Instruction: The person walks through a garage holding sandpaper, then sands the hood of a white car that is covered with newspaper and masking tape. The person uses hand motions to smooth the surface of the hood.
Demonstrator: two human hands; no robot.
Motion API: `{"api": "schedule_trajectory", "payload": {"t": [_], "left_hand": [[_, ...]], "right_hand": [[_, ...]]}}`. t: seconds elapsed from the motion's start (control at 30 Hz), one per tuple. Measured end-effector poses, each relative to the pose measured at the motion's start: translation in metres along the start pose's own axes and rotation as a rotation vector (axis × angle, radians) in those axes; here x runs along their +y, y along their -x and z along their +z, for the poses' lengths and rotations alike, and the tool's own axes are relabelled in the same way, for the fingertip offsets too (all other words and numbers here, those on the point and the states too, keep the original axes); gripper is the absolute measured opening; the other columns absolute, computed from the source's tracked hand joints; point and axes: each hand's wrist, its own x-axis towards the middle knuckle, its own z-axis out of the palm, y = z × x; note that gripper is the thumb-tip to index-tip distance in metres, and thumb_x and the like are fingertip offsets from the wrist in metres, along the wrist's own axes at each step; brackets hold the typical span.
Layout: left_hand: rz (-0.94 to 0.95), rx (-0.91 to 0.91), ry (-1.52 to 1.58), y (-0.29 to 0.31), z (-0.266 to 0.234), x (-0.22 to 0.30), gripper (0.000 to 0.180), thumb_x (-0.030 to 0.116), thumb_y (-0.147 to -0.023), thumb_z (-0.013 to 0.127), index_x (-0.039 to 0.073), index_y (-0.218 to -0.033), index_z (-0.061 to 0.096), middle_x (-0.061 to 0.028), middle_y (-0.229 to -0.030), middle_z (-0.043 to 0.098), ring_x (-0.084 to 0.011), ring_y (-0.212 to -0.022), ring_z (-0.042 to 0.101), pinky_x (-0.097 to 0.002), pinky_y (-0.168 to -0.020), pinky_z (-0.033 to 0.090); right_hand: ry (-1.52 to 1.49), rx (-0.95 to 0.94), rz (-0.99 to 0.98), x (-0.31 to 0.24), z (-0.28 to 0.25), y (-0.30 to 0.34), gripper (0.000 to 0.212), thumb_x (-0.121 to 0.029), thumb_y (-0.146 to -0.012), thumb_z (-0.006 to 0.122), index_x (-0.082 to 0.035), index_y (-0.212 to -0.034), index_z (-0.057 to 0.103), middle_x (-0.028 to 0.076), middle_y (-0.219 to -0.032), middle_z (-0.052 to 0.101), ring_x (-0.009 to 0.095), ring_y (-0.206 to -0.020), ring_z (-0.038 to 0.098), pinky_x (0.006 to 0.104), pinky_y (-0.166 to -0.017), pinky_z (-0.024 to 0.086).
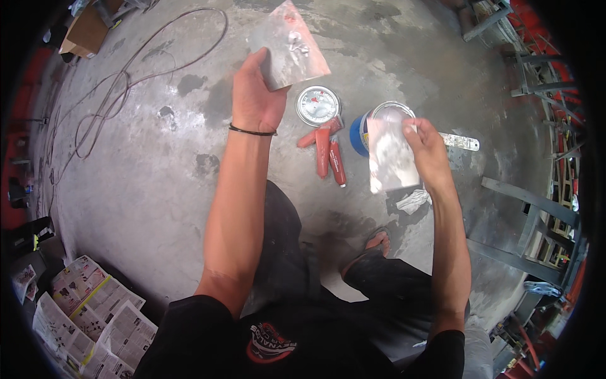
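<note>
My left hand (257, 95) is closed on the edge of a flat grey plate (278, 54), which has a dab of white paste and pinkish smears on its face. In my right hand (428, 148), a thin putty spreader (392, 158) is pinched along its edge; it is coated whitish, with a pink tint, and partly blurred. Behind the spreader stands an open blue can (360, 134) with a metal rim. A flat metal strip with holes (464, 141) sticks out to the right past my hand. Left of the can lie a round metal lid (318, 105) and several red tubes (322, 151).
A crumpled white rag or paper (413, 201) lies below the can. Grey metal stands (530, 201) line the right side. A looped hose (126, 76) runs over the concrete floor at far left, near a cardboard box (85, 28). Newspapers (95, 309) lie lower left.
</note>
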Motion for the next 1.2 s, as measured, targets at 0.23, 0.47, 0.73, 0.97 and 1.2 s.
{"api": "schedule_trajectory", "payload": {"t": [0.23,0.47,0.73,0.97,1.2], "left_hand": [[0.000,-0.185,-0.168,0.033,0.026,-0.011,0.040,0.015,-0.101,0.058,-0.003,-0.137,0.058,-0.0094,-0.129,0.065,-0.0185,-0.123,0.059,-0.0334,-0.107,0.044],[0.311,0.102,-0.414,0.038,0.009,0.021,0.035,0.015,-0.099,0.059,-0.004,-0.128,0.065,-0.0067,-0.121,0.069,-0.0171,-0.110,0.062,-0.0326,-0.098,0.047],[0.399,0.249,-0.226,0.062,-0.005,0.061,0.032,0.016,-0.099,0.059,0.000,-0.125,0.066,-0.0057,-0.118,0.069,-0.0183,-0.108,0.063,-0.0333,-0.096,0.049],[0.401,0.258,-0.217,0.061,-0.010,0.071,0.031,0.015,-0.099,0.058,0.000,-0.125,0.066,-0.0045,-0.115,0.069,-0.0162,-0.106,0.062,-0.0321,-0.095,0.048],[0.398,0.261,-0.199,0.027,-0.028,0.050,0.032,0.012,-0.098,0.058,-0.002,-0.126,0.067,-0.0053,-0.116,0.070,-0.0145,-0.104,0.063,-0.0293,-0.093,0.047]], "right_hand": [[-0.996,-0.047,-0.132,-0.033,0.137,-0.043,0.025,-0.022,-0.105,0.066,0.001,-0.111,0.057,0.008,-0.092,0.069,0.017,-0.074,0.070,0.0319,-0.074,0.065],[-0.488,-0.089,0.156,0.074,0.171,-0.063,0.033,-0.033,-0.106,0.064,-0.003,-0.118,0.066,0.014,-0.111,0.073,0.024,-0.099,0.074,0.0344,-0.070,0.059],[0.826,0.106,0.126,0.170,0.230,-0.047,0.048,-0.041,-0.093,0.072,0.001,-0.113,0.064,0.021,-0.113,0.070,0.038,-0.109,0.071,0.0488,-0.091,0.056],[0.237,-0.030,-0.016,0.170,0.220,-0.036,0.032,-0.023,-0.089,0.074,-0.003,-0.112,0.065,0.012,-0.107,0.069,0.025,-0.087,0.069,0.0396,-0.079,0.055],[-0.417,-0.264,-0.138,0.000,0.139,-0.007,0.048,-0.011,-0.093,0.073,-0.008,-0.137,0.053,0.004,-0.104,0.065,0.014,-0.078,0.062,0.0302,-0.074,0.052]]}}
